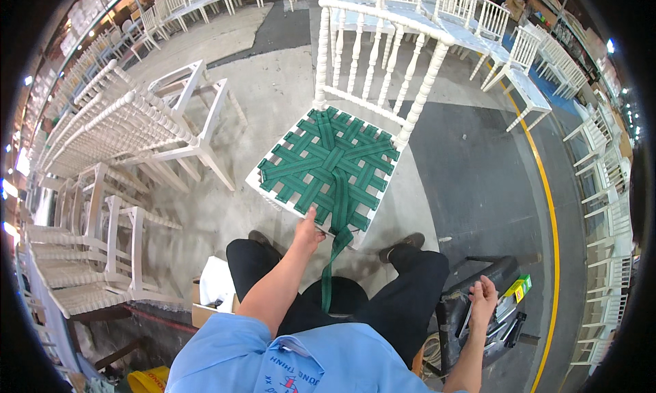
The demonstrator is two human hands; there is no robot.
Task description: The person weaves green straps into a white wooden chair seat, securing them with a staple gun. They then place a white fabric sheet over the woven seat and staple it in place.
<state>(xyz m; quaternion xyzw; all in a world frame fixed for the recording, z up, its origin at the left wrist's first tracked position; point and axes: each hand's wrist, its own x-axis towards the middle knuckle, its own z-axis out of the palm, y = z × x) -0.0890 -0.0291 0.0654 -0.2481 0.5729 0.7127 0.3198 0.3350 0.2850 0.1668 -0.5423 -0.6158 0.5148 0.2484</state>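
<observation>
Lower right, the right hand [484,294] hangs half-open, apparently empty, beside a tool tray [449,328], likely set there for easy reach. At centre, the left hand's [311,230] fingers hold the chair's [365,105] front edge, presumably steadying its green webbing [333,159]. White chairs [527,96] stand upper right.

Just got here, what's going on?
A person in a blue shirt has their left hand at the front edge of a white chair. Green webbing is woven across its seat, and one loose strap end hangs off the front. The right hand is out to the side, fingers loosely curled, near a green and yellow box; nothing clearly shows in it. More white chairs crowd the left.
</observation>
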